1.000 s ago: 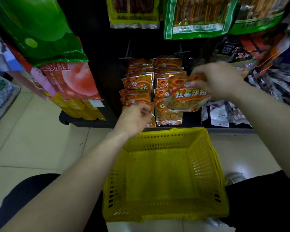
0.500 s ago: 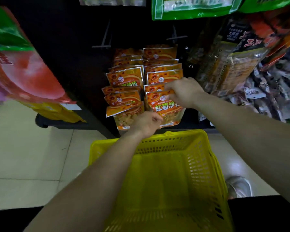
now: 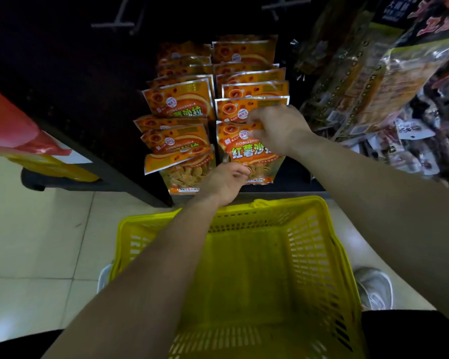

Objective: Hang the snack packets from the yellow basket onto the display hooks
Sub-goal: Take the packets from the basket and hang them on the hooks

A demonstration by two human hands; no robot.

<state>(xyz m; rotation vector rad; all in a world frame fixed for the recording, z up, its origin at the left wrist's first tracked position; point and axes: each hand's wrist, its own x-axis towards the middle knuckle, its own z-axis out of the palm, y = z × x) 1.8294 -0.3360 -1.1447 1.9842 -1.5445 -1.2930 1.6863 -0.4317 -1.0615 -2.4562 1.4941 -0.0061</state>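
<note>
Right hand (image 3: 278,130) lower; yellow basket (image 3: 319,255) empty.

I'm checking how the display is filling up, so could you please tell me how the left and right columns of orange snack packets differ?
The left column of orange snack packets hangs untidily, its front packets tilted; the right column hangs straighter. The right hand grips the top of the right column's front packet, while the left hand is at its bottom edge; neither hand holds a left-column packet. Both carry the same orange design.
</note>
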